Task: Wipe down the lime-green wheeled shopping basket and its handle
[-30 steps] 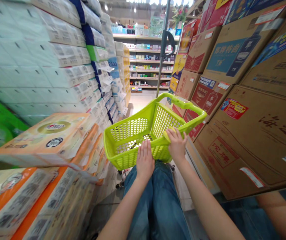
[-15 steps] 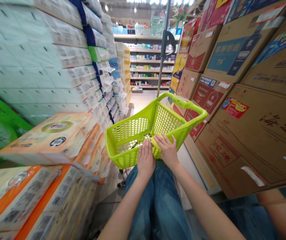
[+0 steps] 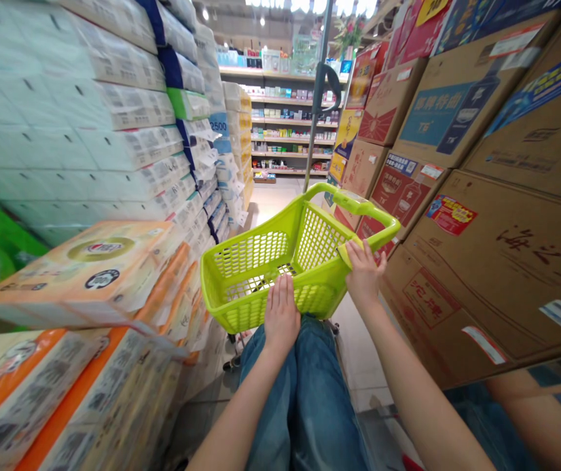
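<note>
A lime-green shopping cart basket (image 3: 260,307) stands tilted before my knees, its mesh walls and floor showing. My left hand (image 3: 283,314) lies on the near rim, fingers straight and side by side over the edge. Further right along that same rim, my right hand (image 3: 364,271) presses a yellow cloth (image 3: 344,254) against the plastic, just below where the rim rises to the cart's handle (image 3: 359,204). Part of the cloth is covered by the fingers.
Packs of tissue (image 3: 88,268) are piled close on the left, with taller white stacks (image 3: 127,104) behind. Cardboard cartons (image 3: 510,242) wall in the right side. A metal pole (image 3: 313,140) rises behind the cart. Stocked shelves (image 3: 285,121) stand at the far end.
My right hand has slid the yellow cloth rightward along the near rim, away from my left hand and towards the handle. The left hand stays on the rim.
</note>
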The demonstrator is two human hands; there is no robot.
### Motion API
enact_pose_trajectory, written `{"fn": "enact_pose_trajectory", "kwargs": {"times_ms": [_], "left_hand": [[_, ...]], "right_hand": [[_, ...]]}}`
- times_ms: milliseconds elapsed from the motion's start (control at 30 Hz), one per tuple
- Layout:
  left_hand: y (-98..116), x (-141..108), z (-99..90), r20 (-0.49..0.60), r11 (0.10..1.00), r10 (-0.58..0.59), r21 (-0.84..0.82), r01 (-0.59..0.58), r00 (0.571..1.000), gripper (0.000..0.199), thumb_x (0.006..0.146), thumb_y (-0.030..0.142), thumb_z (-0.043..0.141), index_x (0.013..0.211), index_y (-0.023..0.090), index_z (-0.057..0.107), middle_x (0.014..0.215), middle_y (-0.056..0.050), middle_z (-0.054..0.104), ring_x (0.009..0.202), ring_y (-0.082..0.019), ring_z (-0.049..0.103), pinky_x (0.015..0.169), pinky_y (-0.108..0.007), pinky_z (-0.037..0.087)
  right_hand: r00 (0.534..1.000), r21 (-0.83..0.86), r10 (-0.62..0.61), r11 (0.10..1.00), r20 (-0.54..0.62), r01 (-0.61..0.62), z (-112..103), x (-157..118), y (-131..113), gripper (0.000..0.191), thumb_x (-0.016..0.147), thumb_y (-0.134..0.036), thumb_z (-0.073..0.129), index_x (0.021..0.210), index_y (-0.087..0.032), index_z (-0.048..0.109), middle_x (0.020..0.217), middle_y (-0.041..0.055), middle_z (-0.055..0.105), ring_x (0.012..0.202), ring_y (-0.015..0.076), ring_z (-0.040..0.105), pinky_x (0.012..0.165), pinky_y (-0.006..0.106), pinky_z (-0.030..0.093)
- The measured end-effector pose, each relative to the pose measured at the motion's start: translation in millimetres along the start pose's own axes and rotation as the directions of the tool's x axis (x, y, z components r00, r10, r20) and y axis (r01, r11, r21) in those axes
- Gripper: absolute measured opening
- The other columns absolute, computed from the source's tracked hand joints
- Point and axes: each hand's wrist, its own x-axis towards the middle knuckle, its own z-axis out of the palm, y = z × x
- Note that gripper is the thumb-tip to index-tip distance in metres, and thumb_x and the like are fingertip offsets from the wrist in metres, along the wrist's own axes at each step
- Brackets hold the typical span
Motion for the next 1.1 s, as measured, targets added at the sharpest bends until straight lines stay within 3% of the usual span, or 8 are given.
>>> {"fn": "enact_pose_trajectory", "kwargs": {"times_ms": [200, 333, 533, 667, 800, 867, 967, 1100], "left_hand": [[-2, -1, 4.8, 0.009, 0.998, 0.003, 0.06, -0.004, 1.0, 0.076, 0.085, 0.014, 0.048, 0.155, 0.003, 0.022, 0.159, -0.019, 0.035, 0.15, -0.026, 0.027, 0.124, -0.044, 0.025], [-4, -1, 6.7, 0.002, 0.998, 0.016, 0.064, -0.016, 1.0, 0.074, 0.086, 0.017, 0.049, 0.154, 0.005, 0.024, 0.158, -0.019, 0.036, 0.15, -0.027, 0.028, 0.123, -0.046, 0.026], [-2, -1, 5.5, 0.001, 0.999, 0.009, 0.041, -0.009, 1.0, 0.075, 0.086, 0.015, 0.048, 0.155, 0.007, 0.022, 0.158, -0.018, 0.037, 0.149, -0.028, 0.029, 0.123, -0.047, 0.026], [0, -1, 3.3, -0.01, 1.0, 0.0, 0.023, 0.0, 1.0, 0.081, 0.084, 0.014, 0.049, 0.157, 0.008, 0.015, 0.16, -0.017, 0.034, 0.15, -0.027, 0.028, 0.123, -0.047, 0.025], [-1, -1, 1.3, 0.002, 1.0, 0.011, 0.021, -0.011, 1.0, 0.085, 0.081, 0.013, 0.051, 0.157, 0.007, 0.014, 0.159, -0.017, 0.035, 0.15, -0.027, 0.027, 0.124, -0.045, 0.024], [-1, 0, 1.5, 0.0, 1.0, 0.011, 0.014, -0.011, 1.0, 0.086, 0.081, 0.013, 0.051, 0.158, 0.008, 0.012, 0.159, -0.017, 0.035, 0.15, -0.027, 0.027, 0.124, -0.046, 0.024], [-1, -1, 3.0, -0.009, 1.0, 0.0, 0.003, 0.0, 1.0, 0.087, 0.081, 0.013, 0.051, 0.158, 0.009, 0.01, 0.159, -0.017, 0.035, 0.15, -0.027, 0.028, 0.124, -0.047, 0.024], [0, -1, 4.6, -0.009, 1.0, -0.003, 0.024, 0.003, 1.0, 0.084, 0.082, 0.013, 0.05, 0.157, 0.007, 0.014, 0.159, -0.017, 0.035, 0.15, -0.027, 0.027, 0.124, -0.045, 0.024]], "right_hand": [[0.981, 0.139, -0.119, 0.985, 0.151, 0.098, 24, -56, -85, 0.069, 0.08, -0.002, 0.04, 0.145, -0.026, 0.046, 0.149, 0.0053, 0.053, 0.147, 0.0228, 0.032, 0.119, 0.054, 0.012], [0.979, 0.146, -0.109, 0.986, 0.171, 0.084, 31, -68, -106, 0.065, 0.084, -0.007, 0.042, 0.146, -0.028, 0.045, 0.15, 0.0057, 0.051, 0.147, 0.0239, 0.032, 0.118, 0.054, 0.017], [0.957, 0.141, -0.238, 0.966, 0.169, 0.215, 21, -61, -89, 0.064, 0.086, -0.006, 0.043, 0.147, -0.028, 0.045, 0.149, 0.0061, 0.053, 0.144, 0.0239, 0.037, 0.119, 0.054, 0.012], [0.934, 0.083, -0.314, 0.949, 0.167, 0.305, 8, -38, -46, 0.064, 0.086, -0.003, 0.042, 0.144, -0.029, 0.047, 0.147, 0.0048, 0.055, 0.141, 0.0236, 0.041, 0.119, 0.057, 0.005], [0.988, -0.038, -0.143, 0.989, 0.064, 0.146, -5, 3, 12, 0.063, 0.083, -0.003, 0.044, 0.139, -0.029, 0.053, 0.144, 0.0046, 0.058, 0.141, 0.0266, 0.042, 0.118, 0.062, 0.004], [0.999, -0.067, -0.044, 0.997, 0.002, 0.044, -8, 19, 29, 0.061, 0.082, -0.003, 0.042, 0.137, -0.028, 0.054, 0.144, 0.0032, 0.058, 0.141, 0.0263, 0.041, 0.118, 0.062, 0.005], [0.999, -0.087, 0.032, 0.996, -0.024, -0.034, -4, 20, 24, 0.064, 0.08, -0.003, 0.041, 0.139, -0.025, 0.053, 0.146, 0.0044, 0.056, 0.143, 0.0262, 0.038, 0.118, 0.061, 0.01], [0.999, -0.057, -0.022, 0.998, 0.047, 0.025, 11, -16, -30, 0.069, 0.078, 0.0, 0.041, 0.143, -0.025, 0.049, 0.149, 0.0051, 0.053, 0.147, 0.0247, 0.033, 0.118, 0.059, 0.012]]}}
